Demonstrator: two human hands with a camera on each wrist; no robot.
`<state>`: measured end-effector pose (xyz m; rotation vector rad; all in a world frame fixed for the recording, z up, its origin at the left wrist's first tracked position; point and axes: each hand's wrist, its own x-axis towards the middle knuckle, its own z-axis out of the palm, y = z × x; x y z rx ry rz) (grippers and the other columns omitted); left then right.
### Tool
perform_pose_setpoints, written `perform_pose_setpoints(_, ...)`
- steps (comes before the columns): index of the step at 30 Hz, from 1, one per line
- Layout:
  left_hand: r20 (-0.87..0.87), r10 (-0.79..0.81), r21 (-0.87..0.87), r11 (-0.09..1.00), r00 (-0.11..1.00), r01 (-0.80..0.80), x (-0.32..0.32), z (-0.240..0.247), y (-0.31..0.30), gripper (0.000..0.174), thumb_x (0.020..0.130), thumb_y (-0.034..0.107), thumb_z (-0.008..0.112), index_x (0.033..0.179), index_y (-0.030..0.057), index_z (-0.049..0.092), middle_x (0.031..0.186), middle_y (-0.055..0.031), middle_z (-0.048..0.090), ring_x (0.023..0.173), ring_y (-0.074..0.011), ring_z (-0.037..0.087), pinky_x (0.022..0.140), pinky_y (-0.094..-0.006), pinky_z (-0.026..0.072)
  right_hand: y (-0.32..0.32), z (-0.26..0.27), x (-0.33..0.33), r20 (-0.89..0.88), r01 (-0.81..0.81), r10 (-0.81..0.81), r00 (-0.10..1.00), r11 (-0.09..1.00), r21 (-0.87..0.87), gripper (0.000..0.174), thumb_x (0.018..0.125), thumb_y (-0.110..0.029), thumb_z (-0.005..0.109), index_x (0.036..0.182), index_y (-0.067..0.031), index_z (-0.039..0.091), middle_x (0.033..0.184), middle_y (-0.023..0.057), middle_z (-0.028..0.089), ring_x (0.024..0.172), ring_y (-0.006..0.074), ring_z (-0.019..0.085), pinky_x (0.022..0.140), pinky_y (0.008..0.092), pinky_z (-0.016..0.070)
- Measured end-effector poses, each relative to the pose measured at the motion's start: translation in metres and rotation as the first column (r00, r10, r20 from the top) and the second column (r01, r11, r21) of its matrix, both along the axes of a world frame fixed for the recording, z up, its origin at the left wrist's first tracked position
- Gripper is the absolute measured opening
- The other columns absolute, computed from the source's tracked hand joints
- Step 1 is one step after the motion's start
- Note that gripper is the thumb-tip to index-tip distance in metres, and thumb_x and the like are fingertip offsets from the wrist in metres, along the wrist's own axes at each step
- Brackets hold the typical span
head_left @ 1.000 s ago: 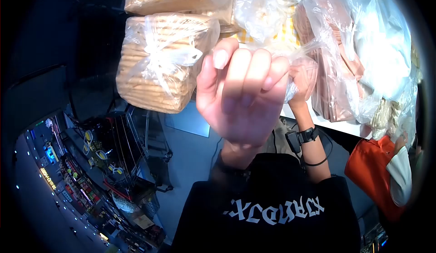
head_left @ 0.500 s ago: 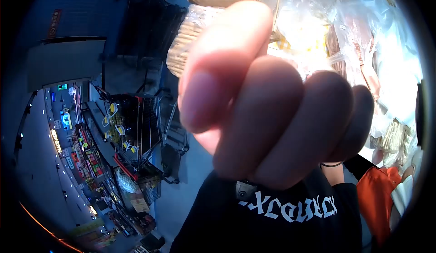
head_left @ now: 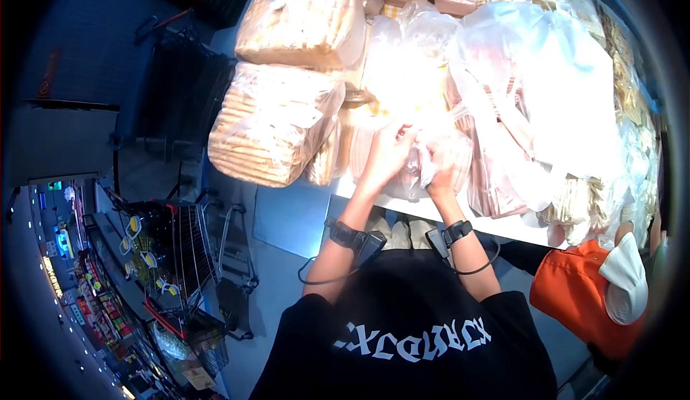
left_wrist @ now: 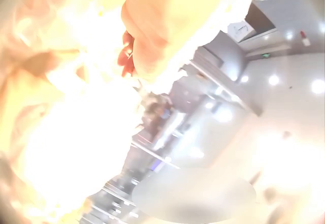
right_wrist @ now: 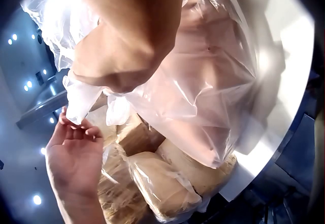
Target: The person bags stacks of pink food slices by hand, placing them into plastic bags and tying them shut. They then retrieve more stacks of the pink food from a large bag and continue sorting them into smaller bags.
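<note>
My right hand [head_left: 442,159] grips the gathered neck of a clear plastic bag [right_wrist: 198,86] holding pinkish-brown contents. In the right wrist view, that hand is large at the top, with white ends of plastic [right_wrist: 81,99] sticking out below its curled fingers. My left hand [head_left: 392,148] is beside it, palm up in the right wrist view, fingers loosely bent, fingertips right at the white plastic end. The left wrist view is mostly washed out by glare, with part of a hand [left_wrist: 162,25] at the top.
Two clear bags of stacked tan sheets [head_left: 259,123] stand left on the white table [head_left: 402,206]. Bagged pinkish-brown stacks [head_left: 496,177] lie right, under strong glare. A shopping cart [head_left: 180,256] is on the left floor. A person in orange [head_left: 575,285] stands at the right.
My left hand has come down from close before the head camera to the bag beside my right hand. The view has shifted, showing both forearms and more of the table.
</note>
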<state>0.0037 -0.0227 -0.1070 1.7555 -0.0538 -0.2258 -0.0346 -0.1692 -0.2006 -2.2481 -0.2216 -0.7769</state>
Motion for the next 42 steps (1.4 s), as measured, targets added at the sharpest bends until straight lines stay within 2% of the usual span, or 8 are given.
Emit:
perform_pose_setpoints(9,-0.167,-0.403,-0.023,0.914,0.900,0.405,0.033,-0.051,0.020,0.024,0.094,0.010,0.058,0.112,-0.0041,0.067,0.112,-0.0104,0.070,0.104,-0.0151,0.063,0.092,-0.0292,0.0479,-0.002,0.058,0.005,-0.108,0.016,-0.022,0.994,0.999,-0.048,0.012,0.081,-0.011,0.071,0.082,-0.0045,0.061,0.085,0.0119,0.061,0.079,0.0321,0.061,0.071,0.0422,0.0477)
perform_pose_setpoints(16,-0.214,-0.363,-0.195,0.925,0.907,0.325,0.028,-0.059,0.024,0.027,0.095,0.017,0.063,0.111,-0.0039,0.068,0.104,-0.0067,0.071,0.096,-0.0119,0.062,0.088,-0.0284,0.0481,-0.006,0.032,0.008,-0.142,-0.046,0.061,0.988,0.993,0.108,0.009,0.081,-0.007,0.069,0.084,-0.0031,0.062,0.084,0.0110,0.060,0.077,0.0299,0.062,0.066,0.0391,0.0490)
perform_pose_setpoints(22,-0.255,-0.112,-0.015,0.994,0.960,0.112,0.017,-0.057,0.010,0.023,0.092,0.018,0.063,0.100,-0.0025,0.070,0.093,-0.0083,0.072,0.092,-0.0168,0.064,0.086,-0.0332,0.0478,-0.019,0.035,0.004,-0.234,-0.181,0.239,0.942,0.953,0.241,0.021,0.077,0.000,0.066,0.098,-0.0025,0.069,0.095,0.0124,0.066,0.086,0.0304,0.065,0.075,0.0361,0.0520)
perform_pose_setpoints(25,0.352,-0.246,0.526,0.850,0.903,0.026,0.014,-0.055,0.001,0.016,0.089,0.014,0.061,0.090,-0.0003,0.069,0.085,-0.0138,0.068,0.085,-0.0306,0.063,0.081,-0.0418,0.0464,-0.026,0.045,-0.004,-0.227,-0.201,0.254,0.940,0.951,0.234,0.026,0.074,0.003,0.064,0.100,-0.0021,0.070,0.097,0.0133,0.068,0.089,0.0311,0.066,0.079,0.0361,0.0521)
perform_pose_setpoints(28,0.447,-0.234,0.554,0.830,0.864,-0.062,0.012,-0.059,-0.006,0.012,0.085,0.011,0.059,0.085,0.0017,0.065,0.080,-0.0179,0.062,0.084,-0.0394,0.057,0.079,-0.0476,0.0423,-0.030,0.048,-0.011,-0.226,-0.183,0.240,0.944,0.952,0.246,0.028,0.072,0.003,0.064,0.099,-0.0019,0.070,0.095,0.0136,0.068,0.090,0.0318,0.065,0.082,0.0369,0.0515)
perform_pose_setpoints(34,0.437,-0.268,0.639,0.764,0.859,-0.087,0.008,-0.068,-0.004,0.012,0.088,0.013,0.059,0.092,0.0014,0.063,0.088,-0.0156,0.064,0.086,-0.0316,0.060,0.081,-0.0423,0.0436,-0.037,0.061,-0.019,-0.213,-0.233,0.293,0.932,0.935,0.266,0.015,0.082,-0.002,0.064,0.096,-0.0001,0.070,0.095,0.0136,0.070,0.087,0.0301,0.067,0.077,0.0352,0.0516)
perform_pose_setpoints(37,0.017,-0.209,0.070,0.976,0.978,0.208,0.014,-0.076,0.017,0.016,0.092,0.017,0.062,0.096,0.0016,0.064,0.093,-0.0109,0.066,0.089,-0.0213,0.061,0.082,-0.0343,0.0459,-0.044,0.063,-0.016,-0.276,-0.201,0.299,0.913,0.921,0.334,0.011,0.084,-0.004,0.065,0.092,0.0001,0.070,0.090,0.0132,0.069,0.079,0.0272,0.067,0.073,0.0338,0.0516)
perform_pose_setpoints(42,-0.077,-0.323,0.040,0.944,0.943,0.327,0.023,-0.061,0.025,0.020,0.090,0.020,0.067,0.097,0.0023,0.063,0.090,-0.0058,0.065,0.090,-0.0140,0.058,0.082,-0.0286,0.0460,-0.043,0.056,-0.008,-0.471,-0.050,0.276,0.838,0.898,0.437,0.008,0.086,-0.007,0.067,0.089,0.0002,0.070,0.080,0.0104,0.067,0.069,0.0209,0.065,0.066,0.0314,0.0506)
